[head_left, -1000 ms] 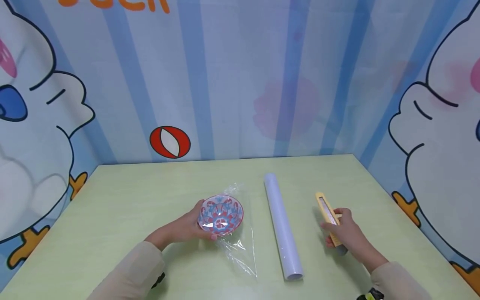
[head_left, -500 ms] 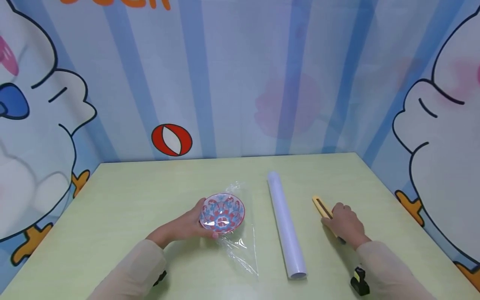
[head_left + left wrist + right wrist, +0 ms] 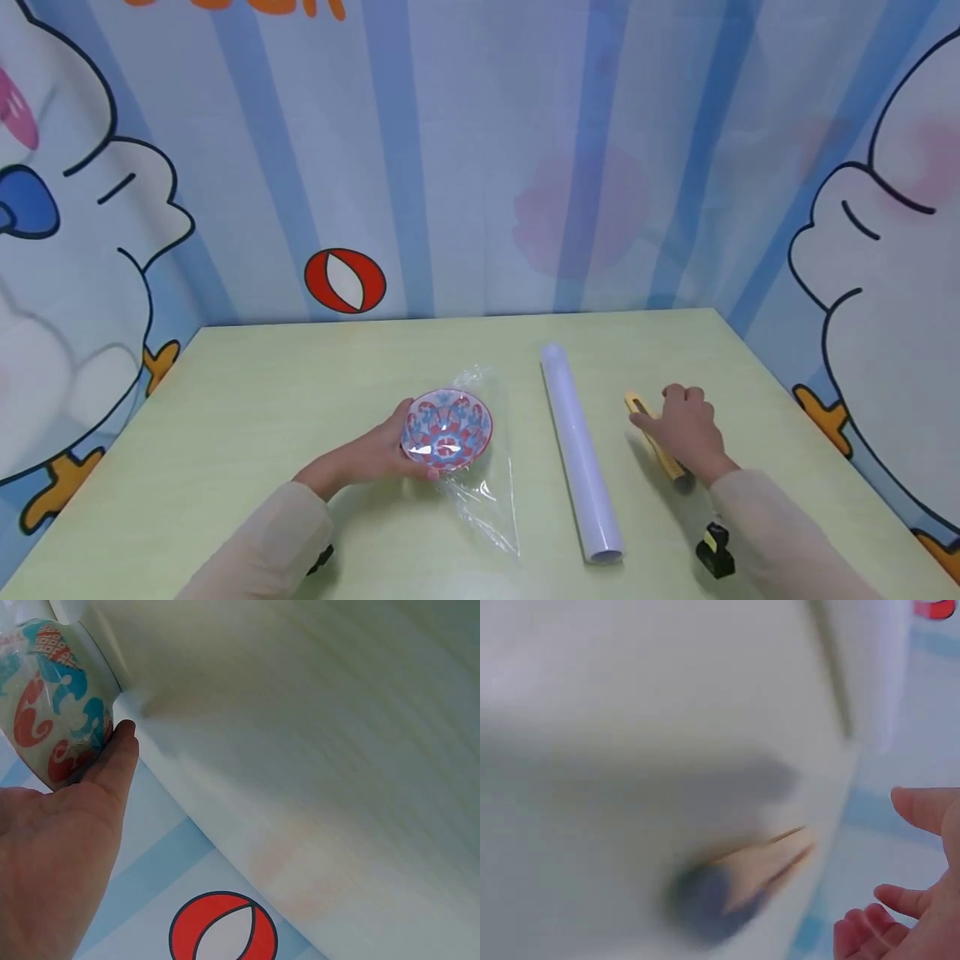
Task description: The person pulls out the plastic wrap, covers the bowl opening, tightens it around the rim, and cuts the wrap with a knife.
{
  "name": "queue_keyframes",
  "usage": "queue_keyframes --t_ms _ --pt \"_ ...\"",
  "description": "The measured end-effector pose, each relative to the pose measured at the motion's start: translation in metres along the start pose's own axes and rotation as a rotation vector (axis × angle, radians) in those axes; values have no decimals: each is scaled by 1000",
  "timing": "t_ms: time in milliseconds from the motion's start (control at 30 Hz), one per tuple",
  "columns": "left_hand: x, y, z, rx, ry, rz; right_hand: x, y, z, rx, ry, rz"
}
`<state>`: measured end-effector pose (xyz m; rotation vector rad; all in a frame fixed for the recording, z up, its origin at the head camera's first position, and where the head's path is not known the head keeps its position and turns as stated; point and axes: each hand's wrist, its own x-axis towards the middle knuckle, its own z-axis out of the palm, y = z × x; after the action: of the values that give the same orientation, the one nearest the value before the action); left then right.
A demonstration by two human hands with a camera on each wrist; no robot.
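Observation:
My left hand (image 3: 381,450) grips a small bowl (image 3: 447,428) by its left side. The bowl has a red and blue pattern and sits in a clear plastic bag (image 3: 487,492) that trails to the right. In the left wrist view the palm and a finger press along the wall of the bowl (image 3: 56,705). My right hand (image 3: 684,429) hovers over a slim yellow tool (image 3: 667,464) with a long slot and a dark grey end. From the right wrist, the fingers are spread and apart from the tool (image 3: 761,874), which is blurred there.
Between the hands a white roll (image 3: 581,458), perhaps of paper, lies lengthwise on the pale green table (image 3: 300,375). A printed cartoon backdrop (image 3: 480,167) stands behind the table and at both sides. A black wrist device (image 3: 716,550) hangs below the right sleeve.
My right hand has turned from holding the yellow tool to palm-down above it, and its fingers have let go. The left hand still holds the bagged bowl in the same place.

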<state>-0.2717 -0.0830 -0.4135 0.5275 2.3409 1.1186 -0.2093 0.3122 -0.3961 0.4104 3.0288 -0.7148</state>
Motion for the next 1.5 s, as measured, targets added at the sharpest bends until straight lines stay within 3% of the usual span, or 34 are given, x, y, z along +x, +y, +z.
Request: queue_keyframes --t_ms 133,200,333,500,700,800,1000,1167,1367,1500 --pt "-3 -2 -1 -10 0 8 10 -51 -9 39 33 -181" --pt "-3 -2 -1 -17 -2 16 16 -78 -7 31 9 -291" --pt "-3 -3 -1 -10 -2 8 26 -123 9 -120 -60 -485" --pt "-3 -2 -2 -1 2 -14 42 -157 40 -285 -203 -589" --pt "-2 -1 1 -5 -11 -10 55 -165 65 -329 -335 -574" --pt "-2 -2 2 -5 -23 2 59 -163 72 -350 -302 -616" --pt "-3 -3 -2 3 -9 -11 67 -160 81 -325 -96 -789" --pt "-2 -2 -2 -22 -30 20 68 -150 97 -273 -8 -744" --pt "-3 -3 -1 -24 -27 45 58 -145 112 -279 41 -750" --pt "-4 -4 -2 8 -1 12 47 -149 108 -190 -66 -729"
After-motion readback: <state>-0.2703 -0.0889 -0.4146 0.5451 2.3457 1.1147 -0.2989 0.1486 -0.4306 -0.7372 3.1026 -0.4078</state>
